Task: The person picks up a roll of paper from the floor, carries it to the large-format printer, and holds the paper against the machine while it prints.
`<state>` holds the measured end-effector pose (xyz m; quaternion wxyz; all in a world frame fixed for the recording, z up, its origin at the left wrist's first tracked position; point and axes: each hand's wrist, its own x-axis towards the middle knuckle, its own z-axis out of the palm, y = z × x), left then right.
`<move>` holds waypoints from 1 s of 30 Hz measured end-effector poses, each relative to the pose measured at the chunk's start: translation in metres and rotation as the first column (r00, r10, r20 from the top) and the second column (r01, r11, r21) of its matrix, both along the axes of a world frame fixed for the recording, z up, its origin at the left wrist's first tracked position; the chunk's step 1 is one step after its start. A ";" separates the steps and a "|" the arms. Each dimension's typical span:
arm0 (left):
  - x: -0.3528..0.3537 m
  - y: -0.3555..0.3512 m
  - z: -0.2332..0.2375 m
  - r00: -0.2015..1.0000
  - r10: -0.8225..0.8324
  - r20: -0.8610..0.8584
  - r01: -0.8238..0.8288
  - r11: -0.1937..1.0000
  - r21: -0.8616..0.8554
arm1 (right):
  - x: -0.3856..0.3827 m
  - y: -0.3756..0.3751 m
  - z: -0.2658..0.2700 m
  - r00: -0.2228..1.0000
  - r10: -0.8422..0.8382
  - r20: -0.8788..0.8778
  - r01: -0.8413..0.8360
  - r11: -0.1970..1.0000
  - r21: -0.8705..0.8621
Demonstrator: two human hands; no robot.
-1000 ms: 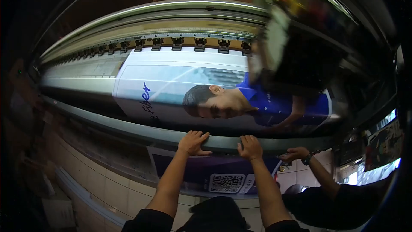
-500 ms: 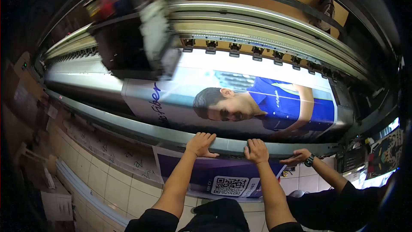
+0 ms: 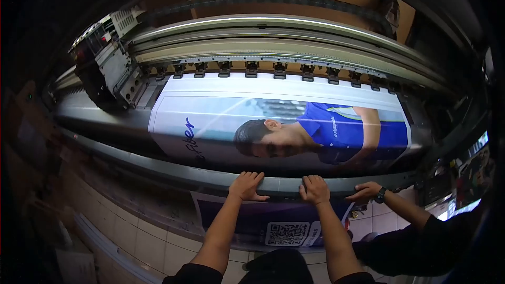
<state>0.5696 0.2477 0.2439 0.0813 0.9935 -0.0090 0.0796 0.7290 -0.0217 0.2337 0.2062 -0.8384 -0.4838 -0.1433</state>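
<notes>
The left grip (image 3: 246, 185) and the right grip (image 3: 314, 189) lie a little apart on the metal bar (image 3: 284, 185), fingers bent over its top and thumbs spread, pinching nothing; the printed banner (image 3: 284, 121) lies beyond them across the printer, its portrait side facing up; its lower part, with a square code, hangs below the bar between the forearms; the print carriage (image 3: 108, 68) sits past the banner's left edge; a co-worker's hand (image 3: 366, 192) is near the bar, right of both.

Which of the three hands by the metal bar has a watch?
The other person's hand, farthest right: it wears a dark watch; the left hand and right hand have bare wrists.
</notes>
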 end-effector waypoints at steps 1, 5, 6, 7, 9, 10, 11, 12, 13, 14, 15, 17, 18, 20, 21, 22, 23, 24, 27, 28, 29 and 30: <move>-0.001 0.001 0.001 1.000 -0.015 -0.008 0.015 1.000 0.009 | -0.002 0.000 0.000 1.000 0.003 0.008 -0.003 1.000 0.002; -0.001 0.001 0.000 0.999 0.005 -0.038 -0.005 1.000 -0.018 | -0.002 -0.003 0.000 1.000 0.010 -0.020 -0.011 0.999 -0.038; -0.002 0.000 -0.003 1.000 0.001 -0.020 -0.001 1.000 -0.018 | -0.001 -0.003 0.000 1.000 0.029 -0.008 -0.029 0.998 -0.051; -0.002 -0.001 -0.005 1.000 0.018 -0.012 -0.018 0.999 -0.029 | 0.000 -0.003 -0.001 1.000 0.028 -0.004 -0.028 0.998 -0.049; -0.002 0.001 -0.007 1.000 -0.006 0.030 0.006 1.000 -0.026 | 0.001 -0.002 -0.002 0.999 0.028 -0.022 -0.029 0.998 -0.049; -0.003 0.001 -0.007 1.000 -0.004 0.028 0.005 1.000 -0.023 | 0.001 -0.002 -0.002 0.999 0.030 -0.024 -0.031 0.998 -0.047; -0.002 0.000 -0.006 1.000 -0.002 0.013 0.002 0.999 -0.032 | 0.001 -0.003 -0.002 1.000 0.026 -0.009 -0.026 0.999 -0.046; -0.002 0.001 -0.004 1.000 -0.005 -0.006 0.005 0.999 -0.036 | -0.001 -0.002 -0.002 1.000 0.015 0.002 -0.015 0.999 -0.041; -0.002 0.002 -0.003 1.000 -0.020 -0.015 0.020 1.000 -0.023 | -0.002 -0.002 -0.002 1.000 0.001 -0.008 -0.001 1.000 -0.028; -0.002 0.000 -0.003 1.000 -0.011 -0.021 0.011 1.000 -0.026 | -0.002 -0.003 -0.003 1.000 -0.001 -0.012 0.001 0.999 -0.046; -0.001 0.000 -0.002 1.000 0.001 -0.025 -0.001 1.000 -0.029 | -0.001 -0.003 -0.002 1.000 0.000 -0.013 -0.001 0.998 -0.066; -0.001 0.002 -0.001 1.000 -0.005 -0.027 0.004 0.999 -0.037 | -0.002 -0.003 -0.002 1.000 0.000 -0.013 -0.001 0.998 -0.060; -0.002 0.001 -0.002 1.000 0.001 -0.023 -0.002 0.998 -0.055 | -0.001 -0.003 -0.001 1.000 0.012 -0.006 -0.012 0.998 -0.066; -0.002 0.001 -0.005 1.000 0.003 0.025 -0.002 0.999 -0.044 | -0.003 -0.002 0.001 1.000 0.020 -0.014 -0.021 0.997 -0.073; -0.002 0.000 -0.006 0.997 -0.010 0.075 0.011 1.000 -0.016 | -0.002 -0.002 0.002 1.000 0.013 -0.020 -0.014 0.998 -0.065; -0.003 -0.001 -0.007 0.997 0.000 0.080 0.002 1.000 -0.023 | 0.000 -0.003 0.000 1.000 0.022 -0.014 -0.023 0.997 -0.072; -0.002 -0.001 -0.007 0.998 -0.002 0.070 0.003 1.000 -0.020 | 0.001 -0.004 -0.004 1.000 0.015 -0.007 -0.015 0.997 -0.080; -0.002 0.000 -0.005 0.998 -0.008 0.058 0.008 1.000 -0.012 | 0.000 -0.003 -0.005 1.000 0.004 -0.002 -0.004 0.997 -0.082; -0.002 0.000 -0.004 0.999 -0.008 0.048 0.011 0.998 -0.061 | 0.000 -0.003 -0.006 1.000 0.009 -0.016 -0.009 0.999 -0.037; -0.002 0.001 -0.001 0.999 -0.020 0.039 0.021 0.999 -0.050 | -0.002 -0.002 -0.006 1.000 -0.002 -0.025 0.002 1.000 -0.026; -0.001 0.001 0.000 1.000 -0.012 0.024 0.013 0.999 -0.042 | -0.002 -0.002 -0.005 0.998 -0.011 -0.057 0.008 0.998 -0.055; -0.001 -0.002 0.001 1.000 -0.001 0.011 0.001 0.999 -0.042 | -0.002 -0.004 -0.004 0.996 -0.019 -0.088 0.011 0.996 -0.091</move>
